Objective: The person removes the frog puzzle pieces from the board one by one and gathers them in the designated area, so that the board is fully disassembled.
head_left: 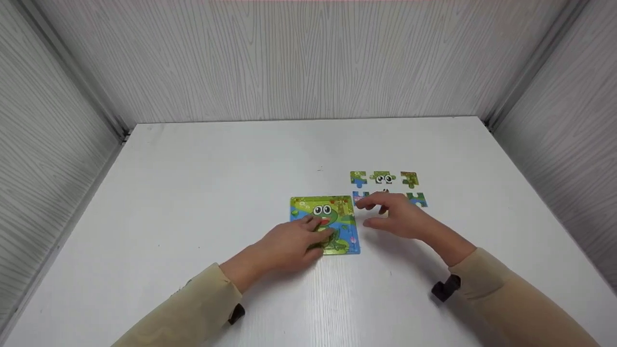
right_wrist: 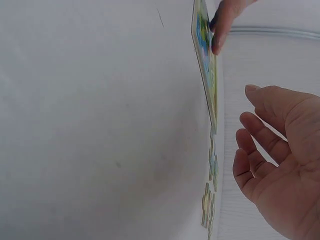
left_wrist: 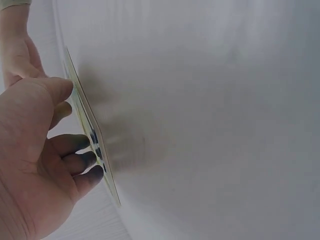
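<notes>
Square green-and-blue frog puzzle board (head_left: 344,226), just below frame centre, under relaxed left hand (head_left: 291,243), with unclenched, empty right hand (head_left: 399,216) by flat green-blue jigsaw pieces (head_left: 384,178), seemingly mid-piece-moving, next needing a precise pinch!

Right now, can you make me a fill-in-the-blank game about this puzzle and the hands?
1. The person's ____ hand rests on the square, green-and-blue picture-puzzle board.
2. The big-eyed green animal pictured on that board is a ____.
3. In the far row of loose, flat, colourful jigsaw pieces, the middle piece shows two round ____.
4. The pieces lie on a flat, smooth table coloured ____.

Missing words: left; frog; eyes; white.
</notes>
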The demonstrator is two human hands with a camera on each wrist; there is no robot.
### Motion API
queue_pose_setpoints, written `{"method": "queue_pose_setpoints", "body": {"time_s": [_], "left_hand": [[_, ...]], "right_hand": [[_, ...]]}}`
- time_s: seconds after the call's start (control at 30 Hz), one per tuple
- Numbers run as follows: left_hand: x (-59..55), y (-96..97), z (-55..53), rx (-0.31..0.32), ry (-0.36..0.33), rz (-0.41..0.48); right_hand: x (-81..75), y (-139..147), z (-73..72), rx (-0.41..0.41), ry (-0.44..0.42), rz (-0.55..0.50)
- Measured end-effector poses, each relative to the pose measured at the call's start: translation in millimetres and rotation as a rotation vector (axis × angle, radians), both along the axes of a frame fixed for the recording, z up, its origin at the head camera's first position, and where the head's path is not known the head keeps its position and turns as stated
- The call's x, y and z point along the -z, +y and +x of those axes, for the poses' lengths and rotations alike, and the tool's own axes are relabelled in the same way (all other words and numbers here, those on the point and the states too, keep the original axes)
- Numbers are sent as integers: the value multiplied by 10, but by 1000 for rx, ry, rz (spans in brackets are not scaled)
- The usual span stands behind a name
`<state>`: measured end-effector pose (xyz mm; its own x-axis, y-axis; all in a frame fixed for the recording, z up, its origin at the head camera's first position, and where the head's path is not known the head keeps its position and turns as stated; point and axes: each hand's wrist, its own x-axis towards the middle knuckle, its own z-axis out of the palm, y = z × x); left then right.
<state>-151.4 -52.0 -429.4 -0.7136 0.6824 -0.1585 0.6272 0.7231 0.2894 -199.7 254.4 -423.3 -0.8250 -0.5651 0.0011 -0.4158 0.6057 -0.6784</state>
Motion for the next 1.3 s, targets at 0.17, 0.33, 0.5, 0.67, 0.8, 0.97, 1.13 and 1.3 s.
{"method": "queue_pose_setpoints", "body": {"time_s": [0.17,0.33,0.5,0.67,0.8,0.97,1.13,1.3], "left_hand": [[-66,-94,-26,-30,-8,6],[-88,-242,-70,-73,-24,7],[-74,-419,-101,-95,-22,-10],[-53,-555,-82,-93,-29,-27],[-39,-627,-56,-108,-33,-38],[2,-643,-70,-114,-38,-31],[57,-629,-95,-106,-48,-33],[65,-642,-92,-104,-60,-51]], "right_hand": [[-6,-146,20,-26,-7,16],[-22,-295,41,-40,-4,43],[-35,-459,52,-69,-12,30],[-11,-619,41,-122,-7,9],[25,-743,26,-143,-11,13],[90,-869,21,-128,-76,26],[158,-961,18,-154,-98,36],[185,-988,-7,-191,-61,58]]}}
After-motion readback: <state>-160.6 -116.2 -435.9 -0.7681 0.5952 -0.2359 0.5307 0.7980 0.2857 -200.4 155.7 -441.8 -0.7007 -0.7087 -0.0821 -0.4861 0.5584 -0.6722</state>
